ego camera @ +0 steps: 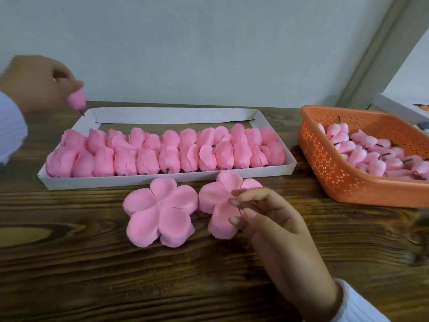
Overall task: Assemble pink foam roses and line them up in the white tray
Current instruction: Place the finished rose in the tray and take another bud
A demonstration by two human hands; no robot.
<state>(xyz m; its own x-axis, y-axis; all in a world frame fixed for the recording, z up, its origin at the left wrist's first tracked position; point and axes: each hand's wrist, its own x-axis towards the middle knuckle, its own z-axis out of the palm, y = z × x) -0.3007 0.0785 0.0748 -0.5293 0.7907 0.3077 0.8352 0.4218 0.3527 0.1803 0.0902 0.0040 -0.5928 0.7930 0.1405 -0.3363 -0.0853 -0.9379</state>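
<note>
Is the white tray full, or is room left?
Not full: two rows of roses fill the front of the tray; a strip along its back lies bare.

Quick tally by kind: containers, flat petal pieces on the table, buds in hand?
Tray: 1
Basket: 1
Flat petal pieces: 2
Bud held in left hand: 1
Total: 5
Roses in the tray and loose buds in the basket overlap too much to count.

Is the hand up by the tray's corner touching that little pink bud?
Touching. In the head view, the left hand pinches the pink rose bud, its fingers curled around the bud's top.
</note>
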